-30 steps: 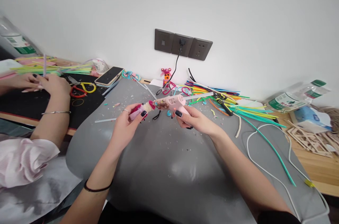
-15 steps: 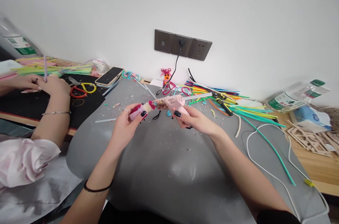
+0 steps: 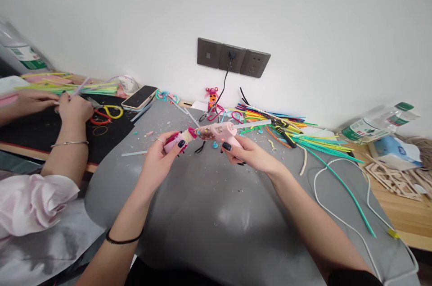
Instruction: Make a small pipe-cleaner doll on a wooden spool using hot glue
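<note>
My left hand (image 3: 161, 155) grips a small pink and magenta craft piece (image 3: 177, 139) above the grey mat (image 3: 209, 214). In my right hand (image 3: 245, 153) is a pink hot glue gun (image 3: 219, 131), its nozzle touching the end of the craft piece. A clear glue stick (image 3: 254, 124) pokes out of the back of the gun. Both hands have dark nails, and a black band circles my left wrist.
Coloured pipe cleaners (image 3: 290, 130) and yellow-handled cutters (image 3: 281, 131) lie behind my hands. A white cable (image 3: 329, 214) loops at right, near wooden sticks (image 3: 394, 177) and bottles (image 3: 378, 124). At left another person's hands (image 3: 67, 108) work beside scissors (image 3: 104, 114) and a phone (image 3: 139, 97).
My hands and the glue gun have barely moved. The other person's hands at left shifted and tilted the strip they hold.
</note>
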`<state>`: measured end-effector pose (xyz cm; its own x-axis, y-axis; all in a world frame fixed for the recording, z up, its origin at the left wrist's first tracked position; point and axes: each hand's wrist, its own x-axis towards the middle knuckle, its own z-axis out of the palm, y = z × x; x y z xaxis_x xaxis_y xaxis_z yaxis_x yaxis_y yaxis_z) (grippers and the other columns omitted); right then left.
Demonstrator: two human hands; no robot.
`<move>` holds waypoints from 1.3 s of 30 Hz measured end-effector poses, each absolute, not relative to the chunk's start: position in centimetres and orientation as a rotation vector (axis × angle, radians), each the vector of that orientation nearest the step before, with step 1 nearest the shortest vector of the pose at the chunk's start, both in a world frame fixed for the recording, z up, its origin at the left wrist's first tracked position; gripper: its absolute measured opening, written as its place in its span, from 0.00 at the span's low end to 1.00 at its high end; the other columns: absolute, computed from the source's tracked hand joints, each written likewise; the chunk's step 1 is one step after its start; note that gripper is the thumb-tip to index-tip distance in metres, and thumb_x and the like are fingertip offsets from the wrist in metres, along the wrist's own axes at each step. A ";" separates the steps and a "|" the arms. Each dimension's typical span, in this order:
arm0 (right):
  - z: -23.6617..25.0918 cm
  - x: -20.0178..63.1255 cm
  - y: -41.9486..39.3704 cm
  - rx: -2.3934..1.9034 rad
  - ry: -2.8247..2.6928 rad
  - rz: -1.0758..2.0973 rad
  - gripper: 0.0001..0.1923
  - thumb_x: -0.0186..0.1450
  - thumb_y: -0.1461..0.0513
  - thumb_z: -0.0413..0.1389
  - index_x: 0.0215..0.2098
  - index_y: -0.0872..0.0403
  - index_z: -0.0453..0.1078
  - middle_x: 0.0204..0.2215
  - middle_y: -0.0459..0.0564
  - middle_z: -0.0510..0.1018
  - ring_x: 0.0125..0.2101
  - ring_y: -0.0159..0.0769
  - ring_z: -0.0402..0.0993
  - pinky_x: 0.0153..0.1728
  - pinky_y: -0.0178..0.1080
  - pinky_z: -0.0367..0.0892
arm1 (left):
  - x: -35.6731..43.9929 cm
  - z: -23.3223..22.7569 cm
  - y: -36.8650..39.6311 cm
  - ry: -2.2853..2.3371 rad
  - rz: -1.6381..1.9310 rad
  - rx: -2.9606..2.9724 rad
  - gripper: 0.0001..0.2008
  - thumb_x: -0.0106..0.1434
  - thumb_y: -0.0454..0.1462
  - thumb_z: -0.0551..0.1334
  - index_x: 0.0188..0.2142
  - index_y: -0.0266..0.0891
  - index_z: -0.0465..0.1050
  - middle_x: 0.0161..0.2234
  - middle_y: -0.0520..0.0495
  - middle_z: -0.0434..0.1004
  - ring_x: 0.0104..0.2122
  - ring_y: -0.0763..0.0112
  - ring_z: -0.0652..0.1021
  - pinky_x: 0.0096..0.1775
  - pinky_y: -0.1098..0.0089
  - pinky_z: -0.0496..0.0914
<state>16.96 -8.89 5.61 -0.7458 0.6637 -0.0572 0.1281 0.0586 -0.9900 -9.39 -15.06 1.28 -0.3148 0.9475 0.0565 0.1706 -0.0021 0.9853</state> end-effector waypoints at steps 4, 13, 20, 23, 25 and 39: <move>5.7 16.8 -9.0 -0.775 -1.915 1.743 0.20 0.72 0.45 0.56 0.46 0.54 0.65 0.21 0.36 0.60 0.22 0.28 0.52 0.25 0.35 0.49 | -9.3 1.3 -15.1 1.549 1.369 1.167 0.34 0.55 0.57 0.69 0.53 0.37 0.74 0.46 0.40 0.81 0.39 0.61 0.81 0.42 0.62 0.75; 6.1 16.6 -9.0 -0.763 -1.917 1.730 0.18 0.72 0.47 0.55 0.44 0.53 0.64 0.21 0.36 0.62 0.22 0.28 0.52 0.25 0.36 0.50 | -9.2 1.2 -15.2 1.532 1.377 1.128 0.35 0.54 0.57 0.70 0.53 0.37 0.74 0.46 0.40 0.81 0.38 0.61 0.80 0.42 0.62 0.75; 6.0 16.5 -8.9 -0.801 -1.910 1.735 0.17 0.72 0.48 0.56 0.46 0.54 0.65 0.21 0.36 0.62 0.22 0.28 0.52 0.25 0.36 0.50 | -9.2 1.2 -15.2 1.518 1.367 1.122 0.34 0.54 0.57 0.70 0.53 0.37 0.74 0.47 0.40 0.81 0.40 0.60 0.80 0.43 0.62 0.75; 5.9 16.4 -8.9 -0.768 -1.909 1.740 0.21 0.72 0.47 0.56 0.50 0.55 0.65 0.21 0.36 0.61 0.22 0.27 0.53 0.26 0.36 0.50 | -9.2 1.4 -15.2 1.516 1.380 1.109 0.35 0.53 0.57 0.71 0.52 0.36 0.74 0.46 0.40 0.81 0.39 0.61 0.79 0.42 0.62 0.74; 5.9 16.4 -8.9 -0.738 -1.909 1.738 0.24 0.71 0.46 0.57 0.53 0.55 0.65 0.22 0.36 0.62 0.23 0.27 0.53 0.26 0.35 0.50 | -9.2 1.4 -15.2 1.511 1.390 1.097 0.36 0.53 0.57 0.71 0.52 0.36 0.74 0.46 0.40 0.81 0.38 0.62 0.79 0.41 0.63 0.74; 6.1 16.6 -9.1 -0.775 -1.916 1.721 0.19 0.73 0.49 0.56 0.50 0.54 0.65 0.22 0.36 0.62 0.23 0.27 0.53 0.26 0.35 0.50 | -9.1 1.2 -15.2 1.483 1.424 1.075 0.34 0.53 0.56 0.72 0.51 0.37 0.76 0.45 0.40 0.81 0.38 0.63 0.78 0.40 0.65 0.73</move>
